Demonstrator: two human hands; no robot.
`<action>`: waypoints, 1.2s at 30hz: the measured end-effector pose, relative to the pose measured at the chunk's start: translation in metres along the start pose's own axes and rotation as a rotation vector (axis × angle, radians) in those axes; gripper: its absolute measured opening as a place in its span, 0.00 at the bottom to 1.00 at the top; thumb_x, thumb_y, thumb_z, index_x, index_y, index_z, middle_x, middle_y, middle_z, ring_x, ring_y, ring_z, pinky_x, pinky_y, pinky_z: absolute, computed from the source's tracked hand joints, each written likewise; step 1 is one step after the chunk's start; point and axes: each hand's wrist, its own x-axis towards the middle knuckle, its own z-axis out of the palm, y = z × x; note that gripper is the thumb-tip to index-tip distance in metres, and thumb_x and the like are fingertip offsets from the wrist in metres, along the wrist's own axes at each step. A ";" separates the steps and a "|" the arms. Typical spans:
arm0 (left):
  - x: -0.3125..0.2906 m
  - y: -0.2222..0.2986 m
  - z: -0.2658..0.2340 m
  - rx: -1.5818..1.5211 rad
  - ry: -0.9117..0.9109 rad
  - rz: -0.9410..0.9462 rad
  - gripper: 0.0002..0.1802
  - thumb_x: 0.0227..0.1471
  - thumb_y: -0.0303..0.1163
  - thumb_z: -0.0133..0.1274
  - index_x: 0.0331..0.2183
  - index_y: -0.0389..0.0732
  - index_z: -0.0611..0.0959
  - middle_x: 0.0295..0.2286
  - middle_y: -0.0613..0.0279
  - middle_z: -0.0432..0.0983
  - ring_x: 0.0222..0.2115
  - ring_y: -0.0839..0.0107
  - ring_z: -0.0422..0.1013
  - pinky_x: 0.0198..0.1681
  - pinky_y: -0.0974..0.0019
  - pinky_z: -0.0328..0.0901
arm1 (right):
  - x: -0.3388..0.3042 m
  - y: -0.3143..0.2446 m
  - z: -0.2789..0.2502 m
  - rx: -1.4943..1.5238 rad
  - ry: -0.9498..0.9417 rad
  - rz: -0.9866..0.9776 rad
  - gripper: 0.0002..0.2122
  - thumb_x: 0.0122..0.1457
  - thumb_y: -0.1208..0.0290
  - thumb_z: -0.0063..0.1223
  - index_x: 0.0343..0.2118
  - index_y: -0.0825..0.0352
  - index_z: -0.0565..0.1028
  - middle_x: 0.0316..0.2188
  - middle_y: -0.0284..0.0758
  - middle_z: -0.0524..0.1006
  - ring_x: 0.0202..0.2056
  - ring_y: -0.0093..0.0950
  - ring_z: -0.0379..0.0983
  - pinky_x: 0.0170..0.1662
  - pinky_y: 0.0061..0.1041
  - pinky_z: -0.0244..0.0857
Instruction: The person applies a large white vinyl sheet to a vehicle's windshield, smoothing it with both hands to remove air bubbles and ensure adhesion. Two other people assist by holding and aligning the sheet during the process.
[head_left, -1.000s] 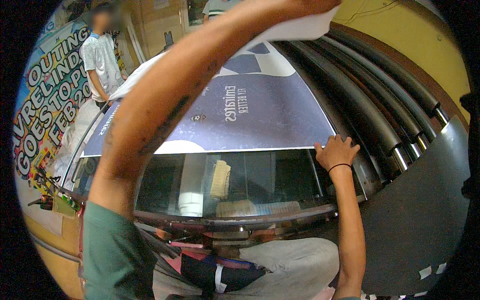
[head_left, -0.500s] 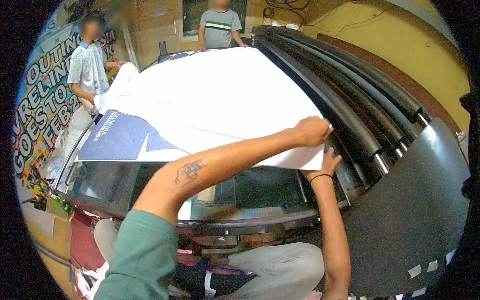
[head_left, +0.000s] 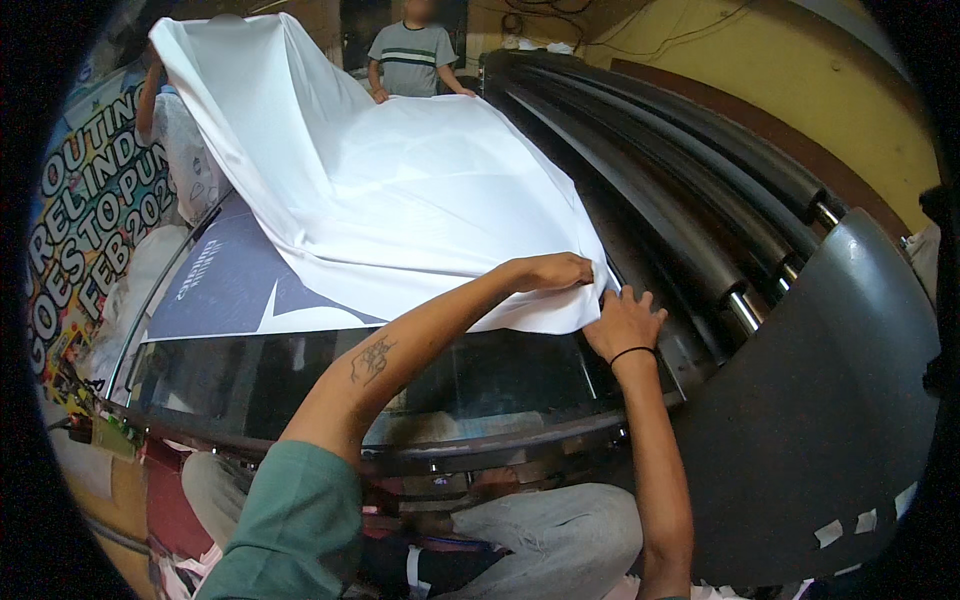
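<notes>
A large white fabric sheet (head_left: 430, 180) spreads over the machine bed, loose and creased. My left hand (head_left: 555, 271) reaches across to the right and is closed on the sheet's near right edge. Just beside that corner is my right hand (head_left: 625, 325), its fingers apart; whether its thumb touches the cloth I cannot tell. Under the sheet lies a blue-and-white printed sheet (head_left: 225, 265), which shows at the left. A co-worker's raised arm (head_left: 148, 105) holds up the far left corner of the fabric. At the far edge, another person's hands (head_left: 380, 96) rest at the cloth.
Long dark rollers (head_left: 660, 170) run along the right side, with a curved black panel (head_left: 800, 420) nearer to me. The dark machine bed (head_left: 480, 385) has a raised front rim before my knees. A colourful banner (head_left: 95, 230) hangs at the left, behind crumpled pale plastic (head_left: 140, 290).
The co-worker at the left has raised the far left corner of the fabric high, so it billows. My hands have shifted slightly left with the near right corner, and my right fingers have spread.
</notes>
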 end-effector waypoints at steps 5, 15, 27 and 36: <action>-0.006 -0.004 0.008 -0.076 -0.045 0.134 0.23 0.53 0.32 0.57 0.50 0.37 0.78 0.43 0.46 0.79 0.43 0.55 0.74 0.52 0.57 0.65 | -0.002 0.011 -0.030 0.228 0.186 0.078 0.21 0.66 0.61 0.44 0.59 0.65 0.69 0.52 0.48 0.76 0.50 0.47 0.74 0.50 0.50 0.66; -0.001 -0.029 0.058 0.831 0.034 0.122 0.35 0.56 0.44 0.50 0.64 0.49 0.67 0.64 0.53 0.60 0.63 0.45 0.57 0.62 0.36 0.53 | 0.007 -0.035 0.026 0.625 0.352 -0.332 0.25 0.66 0.61 0.45 0.58 0.77 0.63 0.54 0.57 0.69 0.59 0.54 0.64 0.65 0.46 0.55; 0.000 -0.008 0.063 0.686 0.021 -0.018 0.51 0.53 0.64 0.50 0.70 0.54 0.52 0.70 0.59 0.44 0.69 0.42 0.40 0.66 0.25 0.34 | 0.017 -0.001 0.000 0.165 -0.085 0.158 0.41 0.66 0.35 0.22 0.70 0.68 0.54 0.70 0.54 0.51 0.72 0.48 0.43 0.73 0.43 0.33; -0.001 0.003 0.069 0.710 0.066 0.046 0.47 0.60 0.64 0.38 0.67 0.38 0.58 0.68 0.47 0.50 0.69 0.48 0.43 0.72 0.51 0.36 | 0.083 -0.066 0.002 0.499 -0.262 -0.040 0.40 0.66 0.37 0.25 0.70 0.69 0.53 0.71 0.52 0.50 0.72 0.50 0.40 0.72 0.55 0.30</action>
